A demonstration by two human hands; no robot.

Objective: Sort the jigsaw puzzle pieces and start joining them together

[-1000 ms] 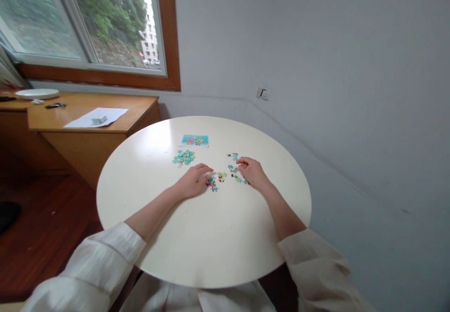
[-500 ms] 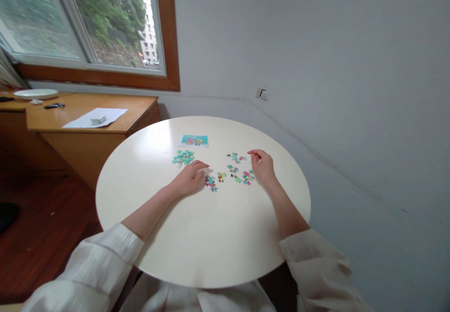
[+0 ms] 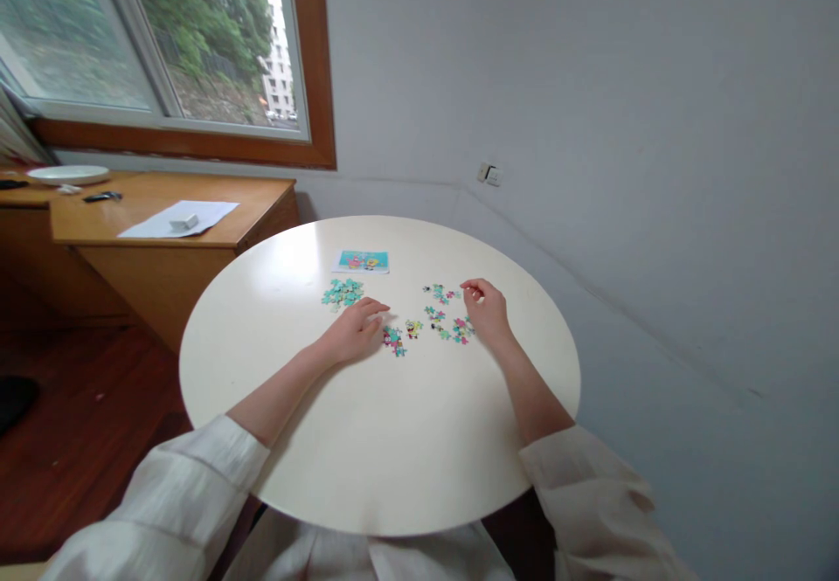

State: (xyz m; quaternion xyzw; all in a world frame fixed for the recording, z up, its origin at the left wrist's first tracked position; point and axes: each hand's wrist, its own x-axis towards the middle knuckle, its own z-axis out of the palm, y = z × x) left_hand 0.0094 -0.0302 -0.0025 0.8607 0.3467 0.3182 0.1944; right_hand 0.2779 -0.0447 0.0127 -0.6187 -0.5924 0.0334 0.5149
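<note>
My left hand (image 3: 356, 330) rests low over the white round table with its fingers stretched forward and apart, holding nothing visible. By its thumb lies a joined cluster of pink and teal jigsaw pieces (image 3: 395, 342); a small yellow cartoon-figure section (image 3: 413, 328) sits just right of that. My right hand (image 3: 487, 308) is beside the loose mixed pieces (image 3: 461, 330), fingers loosely bent, a gap showing between index finger and thumb and no piece visible there. More loose pieces (image 3: 440, 293) lie left of its fingertips. Beyond my left hand is a heap of teal pieces (image 3: 343, 293).
A picture card (image 3: 363, 262) with two cartoon figures lies behind the teal heap on the round table (image 3: 367, 459). To the left stands a wooden desk (image 3: 262, 205) bearing a paper sheet (image 3: 216, 211), a small white box (image 3: 184, 222) and a white plate (image 3: 69, 175). A wall borders the right.
My right hand has shifted slightly left, toward the loose pieces. My left hand and the puzzle pieces look unchanged.
</note>
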